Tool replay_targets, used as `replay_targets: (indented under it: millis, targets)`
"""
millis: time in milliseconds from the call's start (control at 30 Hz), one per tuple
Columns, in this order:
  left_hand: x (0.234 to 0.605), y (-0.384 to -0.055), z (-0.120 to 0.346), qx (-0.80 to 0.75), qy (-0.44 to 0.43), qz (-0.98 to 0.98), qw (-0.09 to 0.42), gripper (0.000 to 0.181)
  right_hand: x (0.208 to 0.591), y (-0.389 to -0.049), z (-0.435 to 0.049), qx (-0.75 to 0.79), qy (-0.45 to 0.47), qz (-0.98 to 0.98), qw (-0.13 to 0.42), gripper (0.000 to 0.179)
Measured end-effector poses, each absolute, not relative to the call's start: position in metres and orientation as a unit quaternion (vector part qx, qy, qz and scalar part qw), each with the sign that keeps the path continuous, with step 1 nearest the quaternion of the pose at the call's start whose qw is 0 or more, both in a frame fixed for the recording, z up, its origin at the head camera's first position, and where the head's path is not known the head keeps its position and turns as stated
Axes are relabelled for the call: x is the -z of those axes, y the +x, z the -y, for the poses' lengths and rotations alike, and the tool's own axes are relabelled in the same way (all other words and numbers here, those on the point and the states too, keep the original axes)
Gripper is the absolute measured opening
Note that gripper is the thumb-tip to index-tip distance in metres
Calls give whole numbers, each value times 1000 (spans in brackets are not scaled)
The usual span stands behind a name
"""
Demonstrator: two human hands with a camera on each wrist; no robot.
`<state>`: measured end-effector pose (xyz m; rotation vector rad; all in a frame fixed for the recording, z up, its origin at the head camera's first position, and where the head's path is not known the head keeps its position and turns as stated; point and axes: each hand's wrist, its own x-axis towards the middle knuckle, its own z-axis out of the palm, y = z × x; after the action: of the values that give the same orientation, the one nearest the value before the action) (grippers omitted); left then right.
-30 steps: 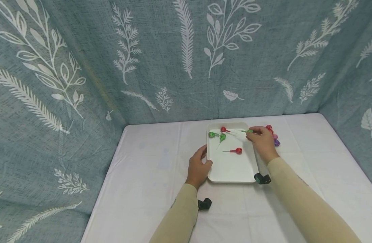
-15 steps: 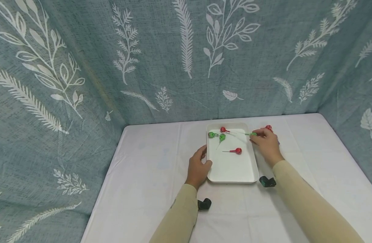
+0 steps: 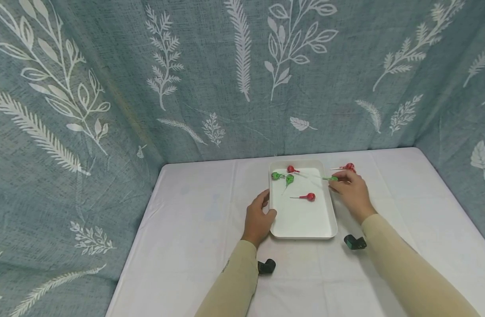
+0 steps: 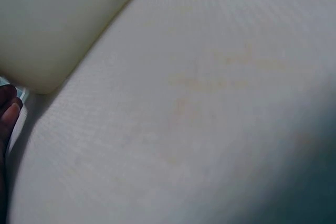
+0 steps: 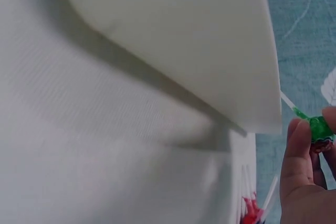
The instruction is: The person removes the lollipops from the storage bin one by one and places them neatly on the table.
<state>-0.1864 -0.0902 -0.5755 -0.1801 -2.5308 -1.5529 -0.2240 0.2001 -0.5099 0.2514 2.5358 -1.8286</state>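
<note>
My left hand (image 3: 259, 219) holds the left side of a shallow white tray (image 3: 302, 230), its thumb at the rim. In the left wrist view, some fingers (image 4: 9, 111) show by the tray's corner. My right hand (image 3: 351, 193) pinches a green-wrapped lollipop (image 5: 318, 128) by its head, over the tray's right rim. Its white stick points left across the tray. Inside the tray lie two green lollipops (image 3: 290, 179) and two red lollipops (image 3: 310, 197), one red near the back and one nearer the middle.
Just behind my right hand, red lollipops (image 3: 349, 167) lie on the white tablecloth (image 3: 203, 246), partly hidden by it. A blue-grey curtain (image 3: 211, 79) with white leaf prints hangs along the back and sides. Black wrist cameras (image 3: 267, 266) sit at both sleeves.
My right hand has drifted right and slightly nearer with the green lollipop. It now covers the pink and purple lollipops, while a red one's stick has come into view. My left hand stays put.
</note>
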Motion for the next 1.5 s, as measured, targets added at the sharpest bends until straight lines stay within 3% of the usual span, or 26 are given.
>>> replay_targets:
  millis: [867, 1500]
  targets:
    - [575, -187, 91, 520, -60, 848, 85, 62, 516, -209, -219, 569, 84, -818, 14, 43]
    - [576, -187, 90, 523, -59, 846, 82, 63, 514, -205, -238, 543, 105, -833, -9, 43]
